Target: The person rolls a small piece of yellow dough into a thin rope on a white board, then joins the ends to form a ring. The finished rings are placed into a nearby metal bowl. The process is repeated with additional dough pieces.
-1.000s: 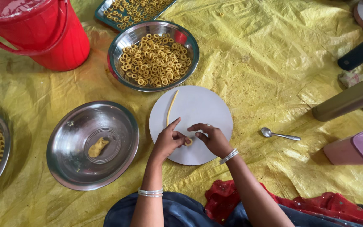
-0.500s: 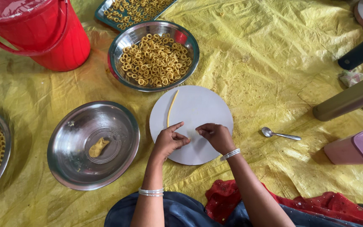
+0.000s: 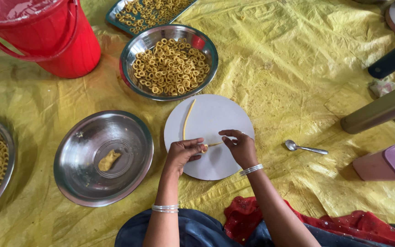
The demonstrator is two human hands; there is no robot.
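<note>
over a white disc (image 3: 220, 120) on the yellow sheet (image 3: 298, 68), left hand (image 3: 184, 153) and right hand (image 3: 239, 145) each pinch one end of a short dough strip (image 3: 212, 144). this looks like the ring-shaping step; joining the ends seems to need a gentle curl.

A crumpled yellow plastic sheet (image 3: 298, 59) covers the floor — on it rest a red bucket (image 3: 46, 41), three steel bowls, a white round board (image 3: 220, 114), a spoon (image 3: 305, 147) and a pink box (image 3: 387, 165).

— What hems us in around the board (image 3: 220, 119)?
— Ring bowl (image 3: 169, 61) just beyond, empty bowl (image 3: 104, 158) left, spoon (image 3: 305, 147) right. We find open sheet (image 3: 289, 68) only far right.
</note>
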